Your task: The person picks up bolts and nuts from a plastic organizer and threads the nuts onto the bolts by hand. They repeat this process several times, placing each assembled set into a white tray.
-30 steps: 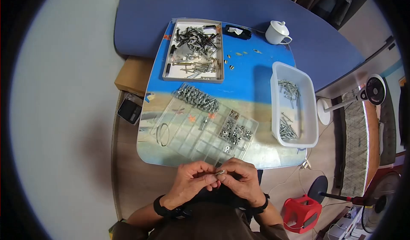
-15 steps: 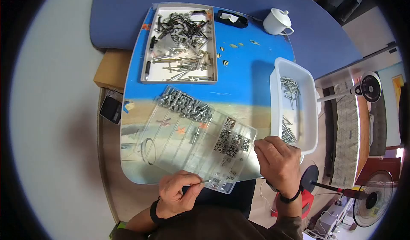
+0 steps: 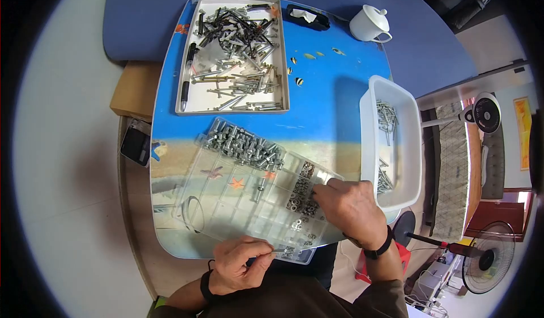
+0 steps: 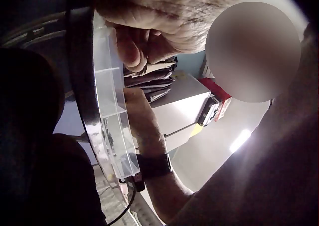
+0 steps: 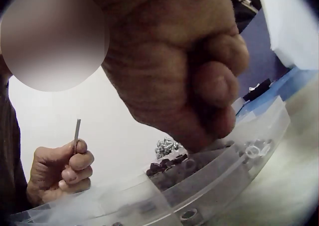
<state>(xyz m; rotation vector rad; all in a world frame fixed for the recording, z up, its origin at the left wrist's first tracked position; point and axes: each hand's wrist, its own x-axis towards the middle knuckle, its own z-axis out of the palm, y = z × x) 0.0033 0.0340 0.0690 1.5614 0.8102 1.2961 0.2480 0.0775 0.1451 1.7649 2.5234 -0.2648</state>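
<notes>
Over nuts (image 3: 299, 197), R hand (image 3: 352, 209) angled dn, can't tell if holding; L hand (image 3: 241, 265) curled, pinching metal rod (image 5: 77, 129).

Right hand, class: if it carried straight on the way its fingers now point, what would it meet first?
The right hand would most likely meet the small metal nuts in the clear compartment box; its fingers may already touch them, as depth is unclear.

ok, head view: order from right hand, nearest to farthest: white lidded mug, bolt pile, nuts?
1. Nuts: right beside the right hand, on its left.
2. Bolt pile: farther left and ahead.
3. White lidded mug: farthest, well ahead.
</notes>
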